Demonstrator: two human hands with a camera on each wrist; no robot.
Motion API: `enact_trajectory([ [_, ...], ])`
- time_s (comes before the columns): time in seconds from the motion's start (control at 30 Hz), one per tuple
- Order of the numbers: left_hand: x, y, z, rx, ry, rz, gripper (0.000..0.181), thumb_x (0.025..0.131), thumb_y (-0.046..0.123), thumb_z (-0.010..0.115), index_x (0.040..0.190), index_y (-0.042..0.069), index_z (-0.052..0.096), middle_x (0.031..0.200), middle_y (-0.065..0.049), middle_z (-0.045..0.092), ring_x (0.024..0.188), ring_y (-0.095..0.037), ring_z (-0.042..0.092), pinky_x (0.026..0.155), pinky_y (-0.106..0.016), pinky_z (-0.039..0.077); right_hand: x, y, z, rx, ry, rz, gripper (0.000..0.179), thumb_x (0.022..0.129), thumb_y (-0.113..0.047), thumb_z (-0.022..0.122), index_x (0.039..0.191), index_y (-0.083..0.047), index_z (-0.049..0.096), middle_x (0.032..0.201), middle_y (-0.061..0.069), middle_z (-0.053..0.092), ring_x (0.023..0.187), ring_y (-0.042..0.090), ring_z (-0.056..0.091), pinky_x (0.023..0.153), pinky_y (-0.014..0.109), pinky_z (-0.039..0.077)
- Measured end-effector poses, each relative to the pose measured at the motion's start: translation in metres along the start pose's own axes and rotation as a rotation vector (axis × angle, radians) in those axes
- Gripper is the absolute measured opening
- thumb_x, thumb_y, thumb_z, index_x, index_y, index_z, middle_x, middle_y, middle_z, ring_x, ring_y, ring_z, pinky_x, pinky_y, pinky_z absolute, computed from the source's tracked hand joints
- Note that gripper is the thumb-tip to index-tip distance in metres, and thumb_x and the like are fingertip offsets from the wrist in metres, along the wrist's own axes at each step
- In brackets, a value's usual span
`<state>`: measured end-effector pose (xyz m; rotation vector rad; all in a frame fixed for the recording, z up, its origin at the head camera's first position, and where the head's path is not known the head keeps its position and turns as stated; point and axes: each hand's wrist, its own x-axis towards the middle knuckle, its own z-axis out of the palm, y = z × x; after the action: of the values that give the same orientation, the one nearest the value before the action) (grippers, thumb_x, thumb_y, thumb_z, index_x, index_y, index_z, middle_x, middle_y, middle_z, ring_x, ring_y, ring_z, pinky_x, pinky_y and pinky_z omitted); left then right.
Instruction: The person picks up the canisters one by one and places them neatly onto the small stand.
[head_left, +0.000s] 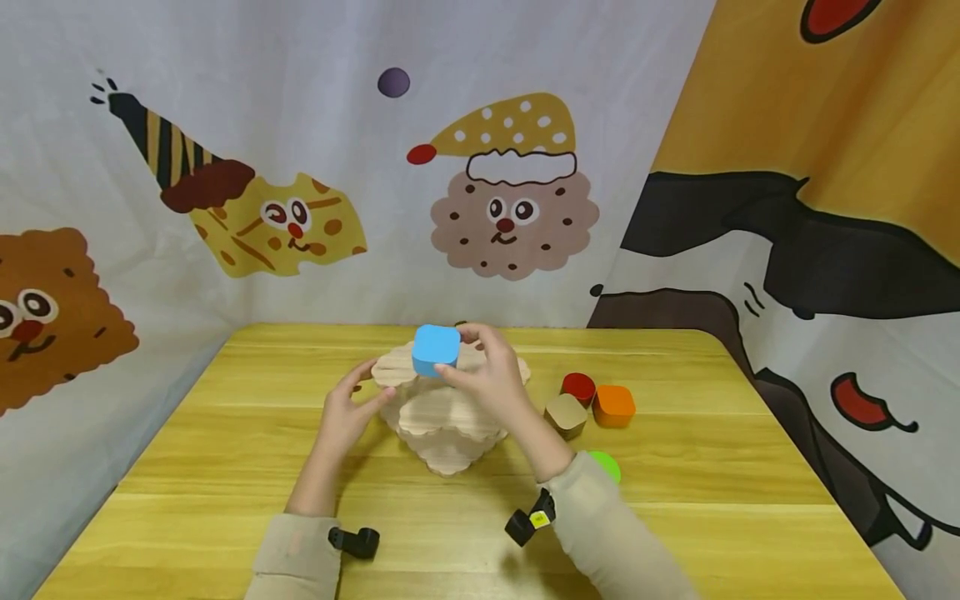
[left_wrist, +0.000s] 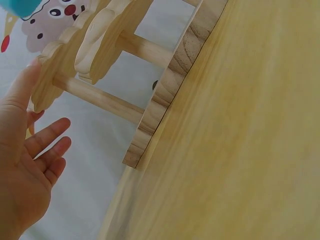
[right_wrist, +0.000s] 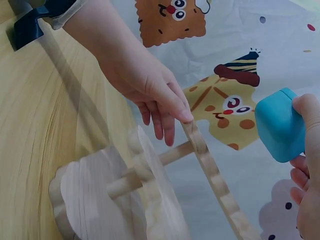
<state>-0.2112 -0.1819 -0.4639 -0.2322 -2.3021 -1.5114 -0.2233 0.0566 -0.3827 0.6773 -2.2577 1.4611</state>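
A pale wooden tiered stand [head_left: 446, 412] with scalloped plates joined by round posts [left_wrist: 102, 97] stands on the table. My left hand [head_left: 345, 421] holds the left edge of its top plate between thumb and index finger; the other fingers hang loose below, as the left wrist view shows. In my right hand [head_left: 498, 379] a blue block [head_left: 437, 348] with rounded corners is pinched between thumb and fingers. The block is over the top plate in the head view, and the right wrist view shows it [right_wrist: 280, 125] apart from the plate edge.
To the right of the stand, a red block [head_left: 578, 387], an orange block [head_left: 614, 406] and a tan block [head_left: 566, 414] stand close together. A green block [head_left: 607, 467] is partly hidden by the right sleeve. Behind the wooden table [head_left: 712, 517] hangs a cartoon-printed curtain [head_left: 330, 108].
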Motion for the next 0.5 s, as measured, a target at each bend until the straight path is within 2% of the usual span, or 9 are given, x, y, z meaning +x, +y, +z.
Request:
enact_trajectory([
  [0.2,0.0,0.0,0.0,0.001,0.002,0.006,0.055,0.084,0.017,0.076,0.132,0.001,0.055,0.118,-0.018,0.061,0.109,-0.029,0.052,0.093,-0.048,0.034,0.009,-0.001,0.015,-0.007,-0.012,-0.026,0.054,0.074,-0.023,0.084,0.117,-0.002,0.058,0.107,0.006,0.06,0.099,0.02,0.052,0.085,0.039,0.044],
  [0.5,0.0,0.0,-0.001,0.004,-0.021,-0.012,0.056,0.086,0.024,0.074,0.134,0.004,0.054,0.121,-0.016,0.06,0.112,-0.029,0.051,0.095,-0.052,0.033,0.017,0.001,0.035,0.004,-0.062,0.017,0.053,0.076,-0.023,0.083,0.119,-0.004,0.057,0.11,0.006,0.059,0.102,0.019,0.051,0.088,0.037,0.044],
])
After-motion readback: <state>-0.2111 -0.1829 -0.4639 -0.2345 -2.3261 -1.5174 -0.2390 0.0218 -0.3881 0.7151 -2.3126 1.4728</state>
